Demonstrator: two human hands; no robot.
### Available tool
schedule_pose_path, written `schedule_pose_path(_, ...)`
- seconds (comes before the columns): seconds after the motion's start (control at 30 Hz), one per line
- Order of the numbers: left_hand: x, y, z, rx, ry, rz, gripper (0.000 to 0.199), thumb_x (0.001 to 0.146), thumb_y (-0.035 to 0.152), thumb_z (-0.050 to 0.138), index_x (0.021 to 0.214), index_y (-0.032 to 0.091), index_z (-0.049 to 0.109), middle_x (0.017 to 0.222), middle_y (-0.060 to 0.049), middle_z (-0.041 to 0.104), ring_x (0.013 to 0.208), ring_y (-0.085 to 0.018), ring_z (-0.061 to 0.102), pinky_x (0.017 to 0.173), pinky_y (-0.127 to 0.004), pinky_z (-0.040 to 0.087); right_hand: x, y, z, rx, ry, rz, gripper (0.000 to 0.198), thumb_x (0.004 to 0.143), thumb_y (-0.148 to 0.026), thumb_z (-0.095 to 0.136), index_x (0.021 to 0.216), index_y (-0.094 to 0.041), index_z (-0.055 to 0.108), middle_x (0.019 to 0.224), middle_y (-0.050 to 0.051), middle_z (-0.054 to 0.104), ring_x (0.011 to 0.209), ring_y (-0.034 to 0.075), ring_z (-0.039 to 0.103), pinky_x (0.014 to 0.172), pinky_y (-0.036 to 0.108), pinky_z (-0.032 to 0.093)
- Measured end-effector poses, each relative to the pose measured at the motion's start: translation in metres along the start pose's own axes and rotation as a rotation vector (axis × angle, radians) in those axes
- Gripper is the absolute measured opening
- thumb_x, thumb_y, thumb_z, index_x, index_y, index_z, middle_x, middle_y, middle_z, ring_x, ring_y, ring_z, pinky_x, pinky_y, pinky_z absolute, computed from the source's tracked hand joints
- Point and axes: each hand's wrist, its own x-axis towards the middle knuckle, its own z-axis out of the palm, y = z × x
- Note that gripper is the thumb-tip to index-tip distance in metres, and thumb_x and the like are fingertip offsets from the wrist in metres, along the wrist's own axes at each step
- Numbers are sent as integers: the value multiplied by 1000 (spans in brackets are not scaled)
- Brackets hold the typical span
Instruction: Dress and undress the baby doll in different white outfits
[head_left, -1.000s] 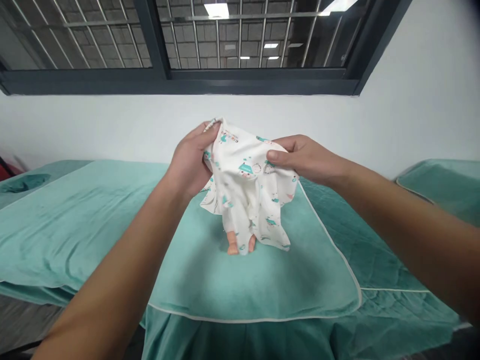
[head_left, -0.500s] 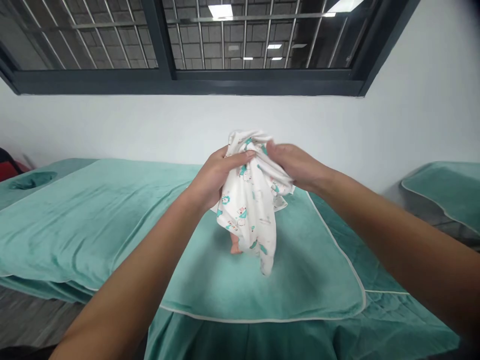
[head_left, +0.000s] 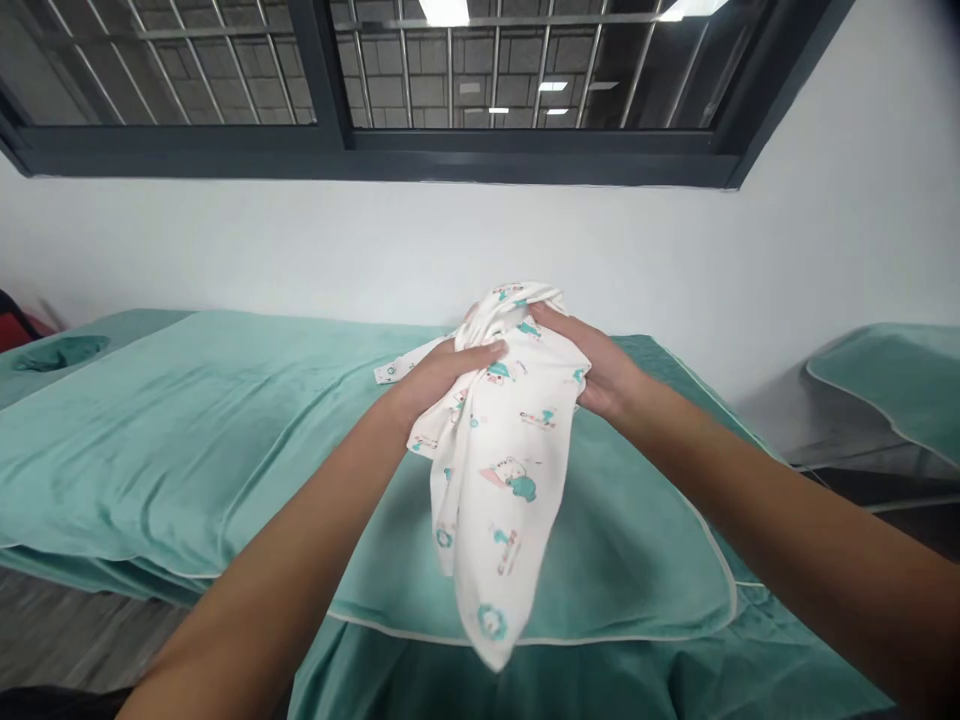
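In the head view, the tail of the printed garment [head_left: 514, 450] hangs lower than before, overlapping the front edge of the green mat [head_left: 652, 580]. Gathering fabric looks like the step in hand, and the next move seems to call for steady thumbs. The garment hangs between left hand [head_left: 442, 378] and right hand [head_left: 600, 368], each grip clamped on its upper folds.

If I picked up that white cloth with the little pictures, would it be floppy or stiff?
The white cloth is probably floppy: it droops in loose folds below the left hand and right hand. It's likely thin and light too, since it bunches softly at the top.
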Motion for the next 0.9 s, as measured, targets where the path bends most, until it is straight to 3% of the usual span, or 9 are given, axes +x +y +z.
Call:
schedule_pose_path(0.1,3,-3,-2,-62,60,66,43,81,37,71,116,14,64,97,-12,74,93,-29,71,83,-40,55,-7,8,2,63,-159,132,44,79,-59,67,102,-22,69,96,9,75,90,25,70,76,35,57)
schedule_pose_path(0.2,6,-6,-2,-72,62,94,44,82,39,70,117,14,64,96,-12,74,93,-29,71,83,-41,55,-11,14,5,21,-297,200,47,74,-50,77,109,-21,68,100,8,75,88,24,70,76,34,56)
schedule_pose_path(0.33,4,-9,-6,-11,78,33,47,80,41,72,117,14,64,101,-13,74,92,-29,71,79,-39,56,-6,19,10,100,-146,115,47,77,-52,74,111,-20,67,100,7,74,89,23,69,80,35,56)
schedule_pose_path(0.47,-1,-10,-9,64,-40,-94,58,69,27,82,123,17,62,108,-12,73,96,-29,70,83,-40,55,-1,21,11,157,-53,83,56,80,-67,60,112,-22,66,91,7,74,90,24,69,79,36,56)
schedule_pose_path(0.63,6,-17,-5,-81,55,39,52,74,31,76,122,15,62,103,-13,74,100,-31,69,90,-42,54,-3,23,12,198,-38,95,62,81,-73,53,112,-21,66,90,8,74,89,25,69,75,36,56)
schedule_pose_path(0.73,12,-25,-4,-185,92,78,49,79,39,70,121,15,61,97,-11,75,96,-31,71,88,-43,55,-10,26,8,161,-146,140,53,79,-60,67,113,-20,67,94,9,75,89,24,70,75,34,56)
schedule_pose_path(0.83,15,-32,-4,-218,74,-19,47,81,47,66,115,14,63,91,-12,75,87,-30,72,80,-43,56,-17,29,1,39,-338,208,48,73,-46,78,112,-19,68,98,9,75,91,24,70,76,34,56)
schedule_pose_path(0.9,14,-37,-4,-224,53,-76,47,81,50,65,111,13,64,88,-13,74,82,-30,72,76,-42,56,-19,32,-4,1,-352,234,47,70,-41,81,109,-18,70,99,9,75,93,25,70,78,34,55)
